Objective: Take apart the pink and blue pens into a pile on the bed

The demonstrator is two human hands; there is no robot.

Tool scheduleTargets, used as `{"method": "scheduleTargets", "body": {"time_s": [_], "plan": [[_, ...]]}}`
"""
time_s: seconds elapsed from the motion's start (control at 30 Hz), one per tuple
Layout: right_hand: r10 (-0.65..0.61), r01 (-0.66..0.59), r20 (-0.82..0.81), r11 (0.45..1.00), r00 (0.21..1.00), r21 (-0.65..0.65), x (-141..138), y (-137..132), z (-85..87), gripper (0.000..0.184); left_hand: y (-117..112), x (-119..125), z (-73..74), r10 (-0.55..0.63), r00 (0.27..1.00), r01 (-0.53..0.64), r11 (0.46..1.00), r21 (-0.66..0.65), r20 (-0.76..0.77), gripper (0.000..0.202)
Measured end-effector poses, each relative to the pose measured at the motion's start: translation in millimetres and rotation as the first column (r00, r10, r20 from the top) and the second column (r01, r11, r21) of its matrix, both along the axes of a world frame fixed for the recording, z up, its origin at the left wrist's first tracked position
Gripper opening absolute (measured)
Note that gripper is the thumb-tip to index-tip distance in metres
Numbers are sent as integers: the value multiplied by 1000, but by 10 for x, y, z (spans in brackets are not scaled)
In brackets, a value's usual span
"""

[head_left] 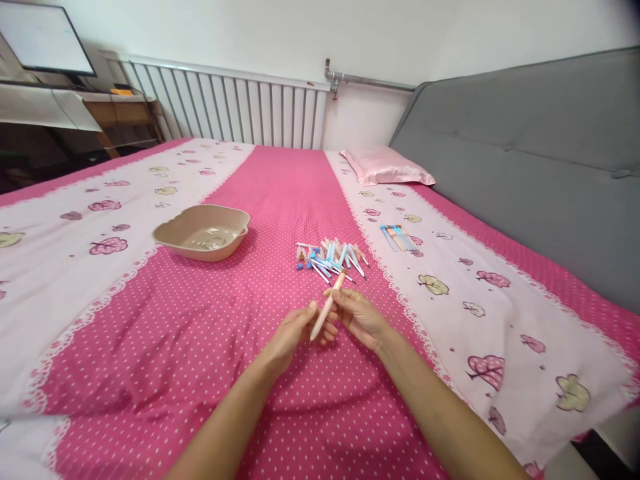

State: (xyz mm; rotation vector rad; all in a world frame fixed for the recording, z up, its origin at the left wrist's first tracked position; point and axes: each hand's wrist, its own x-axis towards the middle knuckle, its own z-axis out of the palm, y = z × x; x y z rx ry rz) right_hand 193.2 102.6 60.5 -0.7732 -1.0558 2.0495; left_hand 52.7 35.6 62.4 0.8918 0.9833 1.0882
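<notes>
My right hand pinches a pale pink pen between thumb and fingers near its upper, orange-brown end. The pen slants, its lower end toward me. My left hand is cupped beside its lower part, thumb apart from the barrel and fingers behind it; whether those fingers touch the pen is unclear. Just beyond my hands lies a loose pile of pen parts, with pink and blue barrels, caps and thin white refills. To the right, several assembled-looking pens lie side by side in a row.
A beige plastic basin stands on the pink dotted bedspread at left, with small light-coloured patches or pieces inside. Farther back are a pink pillow, a grey headboard, a white radiator and a desk with a monitor.
</notes>
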Motion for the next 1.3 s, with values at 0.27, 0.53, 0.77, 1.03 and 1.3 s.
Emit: {"method": "scheduleTargets", "body": {"time_s": [0.27,0.53,0.77,1.03,1.3], "plan": [[-214,183,183,968,959,172,-45,-28,-111,26,34,85,-93,433,819,-354,898,262,-377,27],[-61,62,28,998,998,-24,-23,-8,-91,30,0,42,16,46,998,-50,989,-137,-34,49],[-188,193,55,973,981,-126,-57,-27,-96,26,-3,79,-34,501,701,-331,859,391,-507,34],[-253,251,8,959,968,-132,-68,2,-121,24,28,33,-107,325,898,-317,945,79,-298,35],[-383,369,-64,916,922,-157,72,165,-81,5,48,-3,-127,319,922,-339,939,-58,-220,35]]}}
